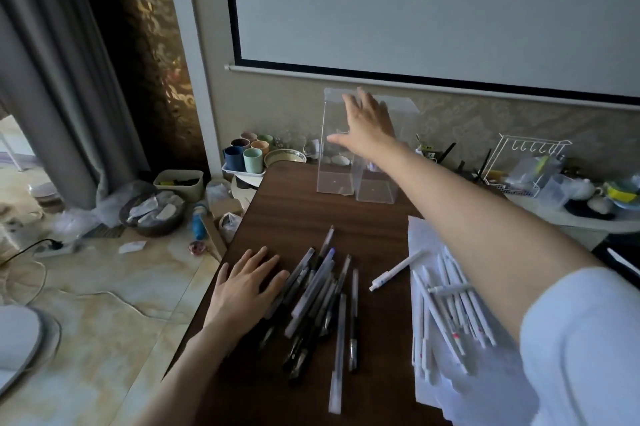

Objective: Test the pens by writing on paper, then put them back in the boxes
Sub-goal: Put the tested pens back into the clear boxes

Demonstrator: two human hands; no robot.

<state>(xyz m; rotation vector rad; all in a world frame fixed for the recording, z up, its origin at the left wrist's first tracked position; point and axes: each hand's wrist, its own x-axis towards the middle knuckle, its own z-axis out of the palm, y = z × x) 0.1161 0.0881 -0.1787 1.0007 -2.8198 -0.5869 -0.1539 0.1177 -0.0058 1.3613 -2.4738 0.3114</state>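
Wooden table, scattered pens, left hand flat, right hand spread at clear boxes, tiled floor

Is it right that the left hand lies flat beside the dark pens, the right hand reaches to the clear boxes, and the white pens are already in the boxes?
No. In the head view the white pens lie on the paper, one on the table beside it; the clear boxes look empty. Left hand and right hand are as stated.
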